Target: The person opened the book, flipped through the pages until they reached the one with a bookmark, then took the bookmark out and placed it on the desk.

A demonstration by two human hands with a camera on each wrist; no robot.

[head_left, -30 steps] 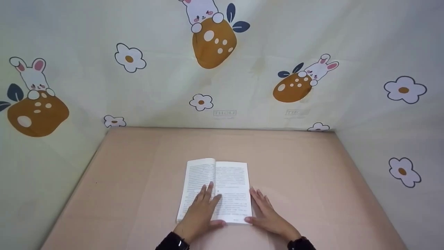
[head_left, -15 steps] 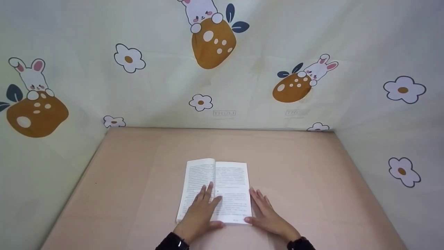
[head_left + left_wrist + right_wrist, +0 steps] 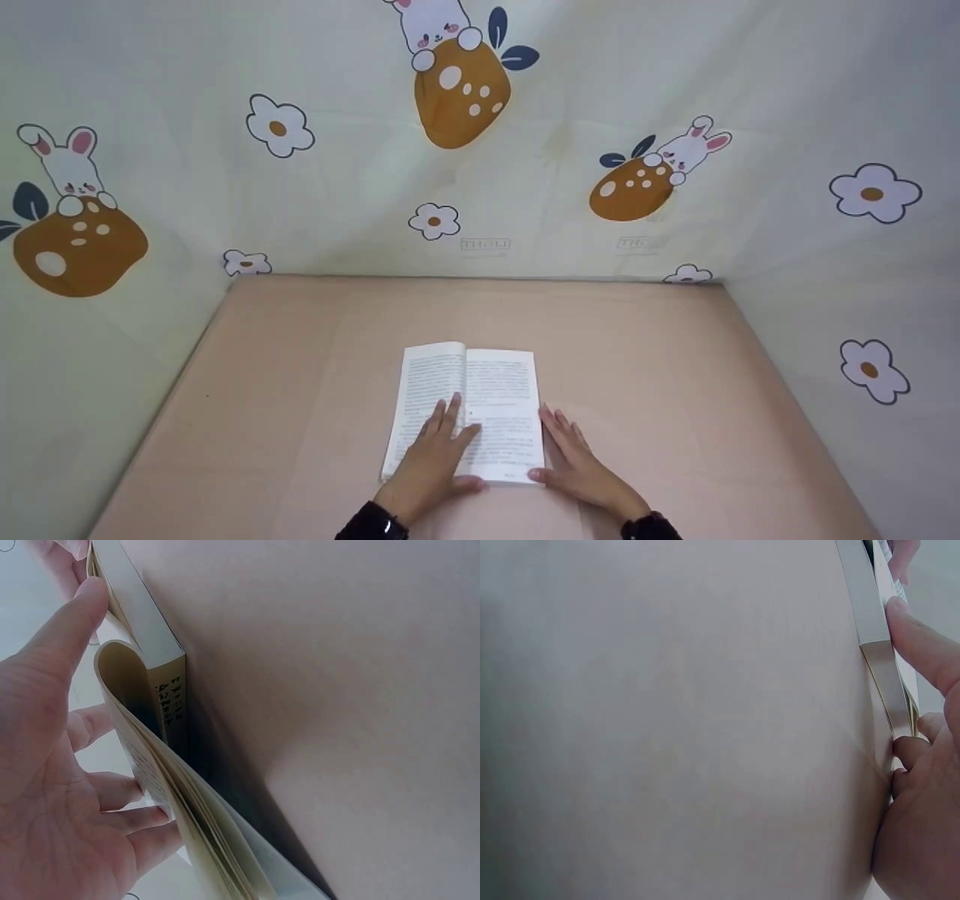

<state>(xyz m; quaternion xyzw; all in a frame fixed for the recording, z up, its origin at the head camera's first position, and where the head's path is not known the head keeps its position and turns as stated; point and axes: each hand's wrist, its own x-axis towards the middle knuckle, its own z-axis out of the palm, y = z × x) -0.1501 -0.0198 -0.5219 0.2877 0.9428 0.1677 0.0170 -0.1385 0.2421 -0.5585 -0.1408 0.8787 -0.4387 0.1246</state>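
Note:
An open book (image 3: 499, 382) with printed pages lies on the table, its left pages arching up from the fold. My left hand (image 3: 427, 469) rests over the left pages and the fold, fingers spread, its thumb near the bottom edge. In the left wrist view the left pages (image 3: 176, 780) bow away from the thick page block (image 3: 139, 607), with dark characters on the spine. My right hand (image 3: 589, 469) lies along the book's right edge, fingers straight in the head view, thumb on the lower right corner. In the right wrist view its fingertips (image 3: 909, 750) touch the side of the page block.
A pale pinkish-brown cover (image 3: 300, 360) spreads over the table. Cream cloth walls (image 3: 352, 172) printed with rabbits and flowers stand at the back and both sides. Dark cuffs (image 3: 651, 525) show at the wrists.

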